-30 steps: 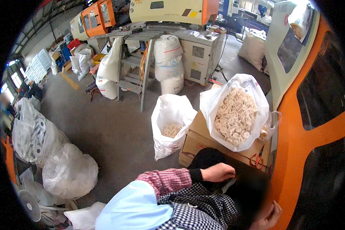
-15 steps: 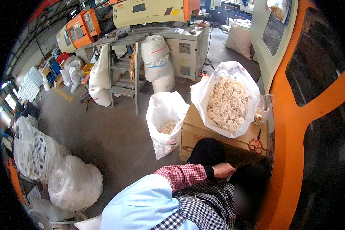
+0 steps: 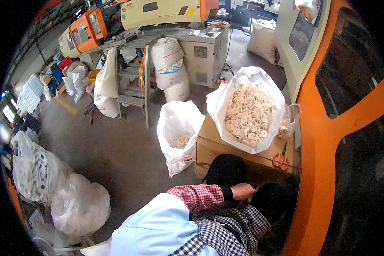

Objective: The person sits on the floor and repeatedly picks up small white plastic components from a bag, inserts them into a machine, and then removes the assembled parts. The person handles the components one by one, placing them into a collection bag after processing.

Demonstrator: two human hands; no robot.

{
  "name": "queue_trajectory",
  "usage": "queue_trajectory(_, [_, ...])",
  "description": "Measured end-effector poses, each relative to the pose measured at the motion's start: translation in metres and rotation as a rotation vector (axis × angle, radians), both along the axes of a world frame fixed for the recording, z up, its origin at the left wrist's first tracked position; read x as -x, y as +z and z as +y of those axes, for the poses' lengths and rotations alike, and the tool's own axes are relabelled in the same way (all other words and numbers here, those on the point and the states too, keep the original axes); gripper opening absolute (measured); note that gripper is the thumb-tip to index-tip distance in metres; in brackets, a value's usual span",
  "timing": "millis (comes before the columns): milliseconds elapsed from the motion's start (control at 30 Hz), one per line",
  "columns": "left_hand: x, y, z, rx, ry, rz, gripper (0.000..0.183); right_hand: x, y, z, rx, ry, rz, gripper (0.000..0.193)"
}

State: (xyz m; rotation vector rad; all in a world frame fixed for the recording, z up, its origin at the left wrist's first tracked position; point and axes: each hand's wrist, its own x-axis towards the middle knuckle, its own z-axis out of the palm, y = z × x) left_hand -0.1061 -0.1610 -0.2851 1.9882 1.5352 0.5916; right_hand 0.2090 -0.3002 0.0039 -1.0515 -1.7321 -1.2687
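Observation:
My left hand (image 3: pixel 242 191), coming out of a black cuff and a red checked sleeve, is low over my lap between my dark-clad knees. Its fingers are curled closed on something too small and too hidden to make out. My right hand does not show. In front of my knees, a cardboard box (image 3: pixel 209 155) carries an open white sack (image 3: pixel 219 112) full of cream plastic pieces, round discs with stems. Orange-handled scissors (image 3: pixel 280 161) lie on the box to the right, beside a small clear bag (image 3: pixel 288 124).
Left of the box, an open white sack (image 3: pixel 168 123) holds thin cream sticks. Clear bags (image 3: pixel 79 209) stand at lower left, one with white rings. An orange machine frame (image 3: pixel 318 170) rises close on my right. Metal steps (image 3: pixel 132 101) and stacked sacks (image 3: pixel 168 55) stand behind.
The whole view has shifted slightly, so things sit a little further left. My left hand stays low between my knees, its fingers still closed.

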Motion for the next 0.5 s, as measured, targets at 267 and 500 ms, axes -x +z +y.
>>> queue_trajectory(267, [-0.013, -0.013, 0.006, -0.096, -0.017, -0.031, 0.011, 0.005, -0.014, 0.024, 0.063, 0.069, 0.0, 0.03])
queue_trajectory(500, [-0.019, -0.014, 0.006, -0.124, -0.037, -0.049, 0.01, 0.005, -0.015, 0.038, 0.082, 0.092, -0.001, 0.033])
